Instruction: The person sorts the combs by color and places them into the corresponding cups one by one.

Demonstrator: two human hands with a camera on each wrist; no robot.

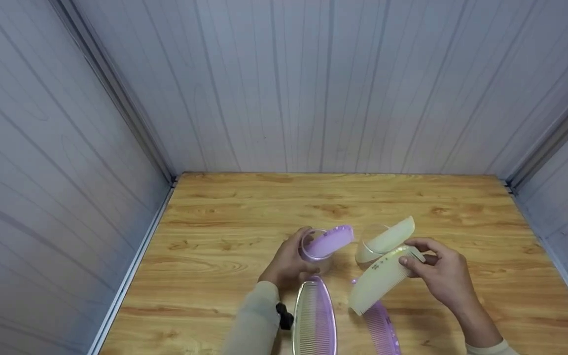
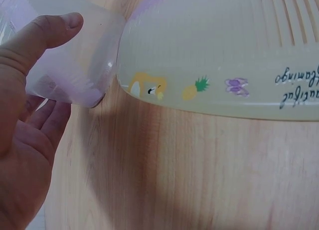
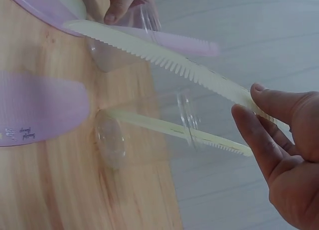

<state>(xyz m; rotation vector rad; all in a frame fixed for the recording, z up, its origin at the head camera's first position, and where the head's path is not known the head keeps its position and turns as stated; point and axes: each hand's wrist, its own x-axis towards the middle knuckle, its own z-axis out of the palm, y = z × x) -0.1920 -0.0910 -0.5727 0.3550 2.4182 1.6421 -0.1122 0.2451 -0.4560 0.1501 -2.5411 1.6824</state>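
Comb, curved pale-yellow plastic (image 1: pixel 380 285), up off the wood-grain desk (image 1: pixel 215 236), just near of the clear, round, plastic-looking right cup (image 1: pixel 363 249). Pinched toward its right end between thumb and fingers of the right hand (image 1: pixel 444 273). Left hand (image 1: pixel 289 259) curled round the matching clear left cup (image 1: pixel 324 266), with a translucent purple plastic comb (image 1: pixel 331 240) leaning inside. Another pale-yellow comb (image 1: pixel 391 235) propped in the right cup; a loose purple comb (image 1: pixel 383 330) below on the desk. Probably light, pretty stiff, kinda slippery along that glossy back. Teeth maybe snappable, so better to grab by the solid spine.
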